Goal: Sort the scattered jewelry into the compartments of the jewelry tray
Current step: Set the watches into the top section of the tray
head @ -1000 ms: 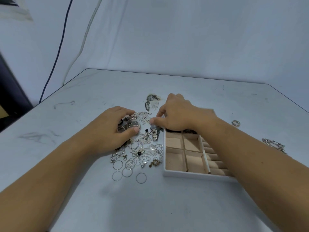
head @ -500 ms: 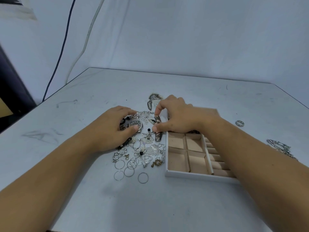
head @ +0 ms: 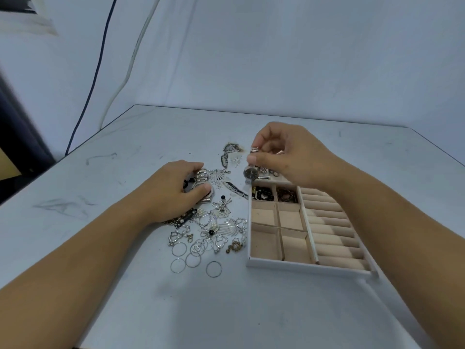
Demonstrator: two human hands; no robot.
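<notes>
My right hand point(head: 289, 157) pinches a small round-faced watch point(head: 251, 172) by its band and holds it in the air just above the far left corner of the white jewelry tray point(head: 307, 268). The tray has beige square compartments and ring rolls; its two far squares hold dark beads point(head: 263, 193) and a brownish chain point(head: 286, 195). My left hand point(head: 173, 195) lies on the jewelry pile point(head: 214, 222) on the table, thumb and fingers curled round a silver square watch point(head: 203, 182). Thin hoops point(head: 193, 258), heart charms and feather pieces lie spread below it.
The grey table point(head: 125, 285) has its left edge near a dark panel and cables on the wall. Dark feather earrings point(head: 230, 149) lie beyond the pile.
My right hand has lifted the small watch off the pile and moved it up and right over the tray's far corner. The left hand has stayed on the silver watch.
</notes>
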